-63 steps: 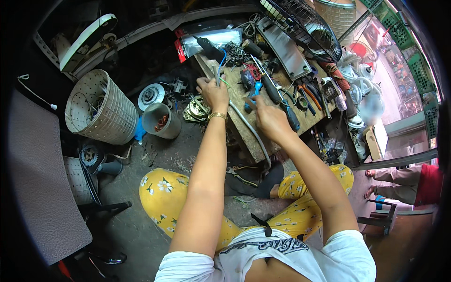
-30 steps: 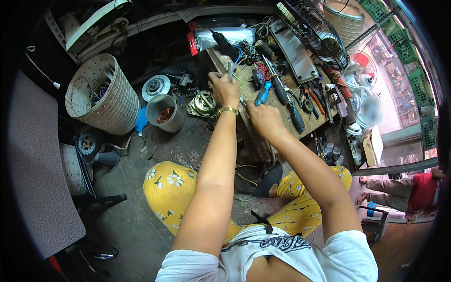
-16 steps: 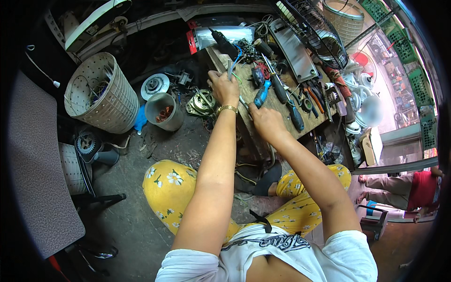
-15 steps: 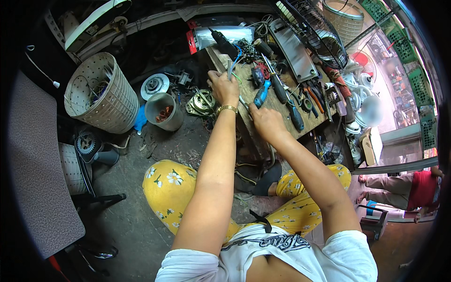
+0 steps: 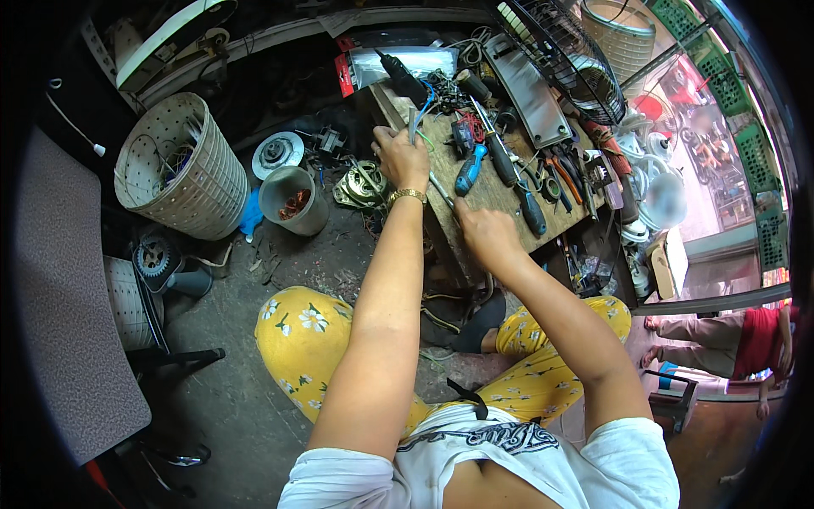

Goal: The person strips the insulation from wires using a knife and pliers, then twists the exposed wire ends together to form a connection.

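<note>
At the left edge of a wooden work board [image 5: 441, 137], my left hand [image 5: 402, 159] is closed round a narrow grey metal piece [image 5: 412, 127] whose end sticks up past the fingers. My right hand [image 5: 492, 239], nearer to me at the board's front edge, is closed on the end of a thin metal rod [image 5: 441, 190]. The rod runs toward my left hand; whether it joins the grey piece is hidden by the fingers. A blue-handled screwdriver [image 5: 470, 172] lies just beyond my right hand. Beside it are dark-handled screwdrivers [image 5: 531, 209] and orange-handled pliers [image 5: 566, 178].
A black drill-like tool [image 5: 402, 78] and a fan cage [image 5: 566, 64] lie at the back. To the left stand a perforated white basket [image 5: 222, 174], a grey tub [image 5: 315, 212] holding copper-coloured scraps, and a motor part [image 5: 362, 184]. A person [image 5: 755, 343] stands far right.
My right hand has shifted slightly right and toward me, a little farther from my left hand. My left hand keeps nearly the same place and grip.
</note>
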`<act>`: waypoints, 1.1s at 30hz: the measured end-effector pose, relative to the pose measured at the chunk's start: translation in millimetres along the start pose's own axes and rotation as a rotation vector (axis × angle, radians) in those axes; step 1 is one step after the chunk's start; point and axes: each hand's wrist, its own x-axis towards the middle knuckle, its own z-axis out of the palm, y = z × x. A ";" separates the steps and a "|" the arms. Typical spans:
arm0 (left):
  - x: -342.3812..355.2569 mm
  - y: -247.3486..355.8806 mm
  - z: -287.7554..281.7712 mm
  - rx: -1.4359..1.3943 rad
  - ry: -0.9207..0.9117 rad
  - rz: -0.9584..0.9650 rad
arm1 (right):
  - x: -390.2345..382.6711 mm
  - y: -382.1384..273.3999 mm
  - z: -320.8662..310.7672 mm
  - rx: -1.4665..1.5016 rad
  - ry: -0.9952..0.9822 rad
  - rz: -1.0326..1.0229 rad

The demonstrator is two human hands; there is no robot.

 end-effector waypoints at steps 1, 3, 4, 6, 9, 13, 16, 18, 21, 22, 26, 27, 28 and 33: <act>0.3 -0.3 0.3 -0.003 0.002 -0.004 | -2.3 -0.5 -1.7 -0.019 0.003 -0.005; 1.0 -0.6 1.0 -0.008 0.007 -0.011 | -6.7 -1.0 -4.6 -0.056 0.010 -0.016; 0.3 0.3 1.4 -0.011 0.001 -0.012 | -8.9 0.7 -4.8 -0.056 -0.002 -0.007; -1.0 2.2 2.1 -0.018 -0.012 -0.014 | -12.8 3.7 -5.1 -0.056 -0.026 0.012; -0.6 -2.0 3.3 -0.027 0.023 -0.016 | -17.1 0.0 -9.4 -0.063 -0.040 0.013; 0.6 -3.2 3.7 -0.025 0.013 -0.003 | -23.1 2.5 -10.4 -0.035 -0.049 0.017; 0.2 -3.1 4.0 -0.028 0.008 -0.001 | -28.4 6.9 -10.4 -0.002 -0.043 0.011; -0.2 -1.7 4.4 -0.040 0.001 0.000 | -31.5 11.7 -5.4 0.021 -0.045 0.010; 1.3 -3.2 4.8 -0.016 0.024 -0.003 | -32.3 9.5 -9.2 0.031 -0.097 0.030; 1.4 -3.1 5.0 -0.020 0.026 0.000 | -33.1 9.8 -8.8 0.029 -0.099 0.034; 1.1 -1.3 3.6 -0.009 -0.004 -0.004 | -40.1 12.0 -6.6 0.035 -0.090 0.044; 0.6 -0.3 3.0 0.001 -0.020 -0.008 | -42.8 13.0 -6.1 0.040 -0.083 0.046; 0.6 -0.6 2.2 -0.001 -0.015 -0.003 | -45.1 13.2 -6.0 0.037 -0.094 0.045; -0.5 1.7 0.2 -0.005 -0.014 0.003 | -54.9 15.3 -9.8 0.042 -0.144 0.057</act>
